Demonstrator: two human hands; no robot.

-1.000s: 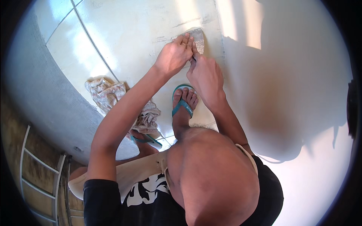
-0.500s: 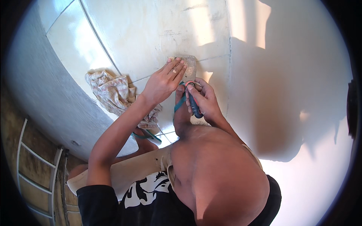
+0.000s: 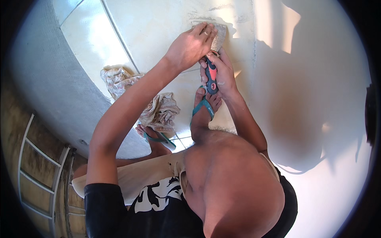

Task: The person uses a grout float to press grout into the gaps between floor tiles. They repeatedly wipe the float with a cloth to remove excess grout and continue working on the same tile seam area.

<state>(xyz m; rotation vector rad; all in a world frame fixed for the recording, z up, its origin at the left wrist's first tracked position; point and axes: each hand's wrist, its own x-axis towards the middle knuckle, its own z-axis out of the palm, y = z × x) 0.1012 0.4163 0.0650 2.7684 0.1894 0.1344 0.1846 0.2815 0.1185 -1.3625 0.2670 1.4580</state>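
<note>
A putty knife (image 3: 211,77) with a dark and red handle and a wide, pale-smeared blade lies low against the cream tiles. My right hand (image 3: 225,77) is closed round its handle, thumb near the blade. Stretched fingers of my left hand (image 3: 192,47) lie flat over the blade, pressing on it and hiding part of it. The blade's far edge meets the tile surface, where a pale line of residue shows. Just behind the handle's end is my foot in a green flip-flop (image 3: 203,106).
A crumpled patterned cloth (image 3: 160,110) lies on the tiles (image 3: 158,23) left of my foot. A grey ledge (image 3: 51,67) curves along the left side. Beyond it, lower down, stands a white metal frame with rungs (image 3: 37,180). My other sandalled foot (image 3: 160,139) rests near the cloth.
Both hands have moved forward, away from me, with the putty knife between them. Its handle now shows above my foot, and the left fingers still lie on the blade.
</note>
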